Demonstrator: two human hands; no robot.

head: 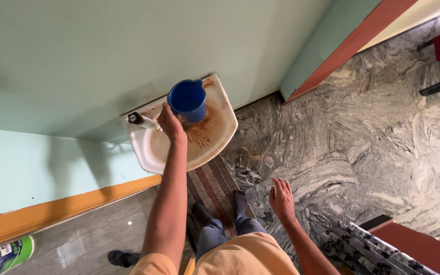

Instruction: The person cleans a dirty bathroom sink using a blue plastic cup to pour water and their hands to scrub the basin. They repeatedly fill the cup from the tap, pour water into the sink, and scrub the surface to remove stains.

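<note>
One hand is engaged at this moment: your left hand [170, 124] reaches out to the blue plastic mug [188, 100] and grips it at its near rim, fingers closed on it. You hold the mug over the back part of the small white wall-mounted basin [154, 150], close to the pale green wall [103, 51]. The mug's mouth faces up toward you; its inside looks dark blue, and I cannot tell whether it holds water. The tap [142, 120] sits just beside your knuckles at the basin's left rear; no stream is visible from it. Brown rust staining runs across the bowl beneath the mug.

Your right hand [281, 199] hangs free at your side, fingers spread and loose, holding nothing, well apart from the basin.

Judgement on progress: the mug is in hand and positioned at the basin, so the pick-up is done; filling or emptying appears not yet evident. You stand on a striped mat [212, 186] laid on the marble floor [362, 153].
</note>
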